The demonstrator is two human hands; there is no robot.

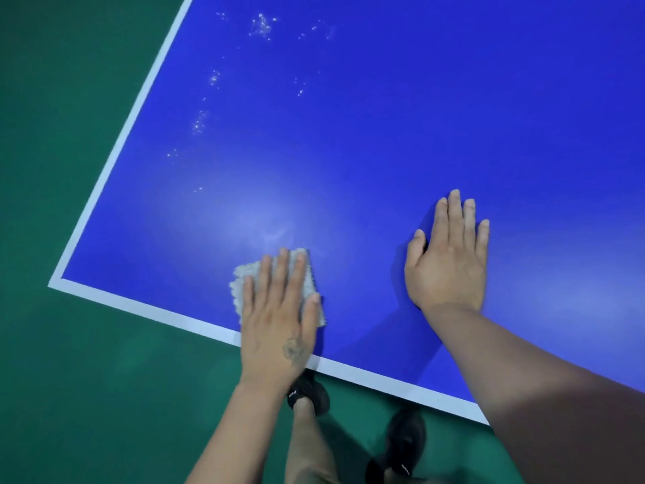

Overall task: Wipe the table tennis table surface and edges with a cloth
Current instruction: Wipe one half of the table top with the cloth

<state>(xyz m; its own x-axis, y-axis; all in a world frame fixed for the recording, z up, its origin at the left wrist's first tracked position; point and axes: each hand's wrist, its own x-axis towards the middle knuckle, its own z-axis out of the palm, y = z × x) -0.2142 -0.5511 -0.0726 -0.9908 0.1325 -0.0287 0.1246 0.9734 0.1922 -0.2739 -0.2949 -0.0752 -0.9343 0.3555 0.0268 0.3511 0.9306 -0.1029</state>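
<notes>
Left hand, fingers flat, presses a pale fluffy cloth onto the blue desk at lower centre; right hand spread flat, bracing. Risk: droplets upper left missed; cloth slipping over the white edge

Deep blue counter edged with a white border line; scattered white specks toward the far left; pale grey-white fluffy cloth; green floor; 2 black shoes with small white lettering.
</notes>
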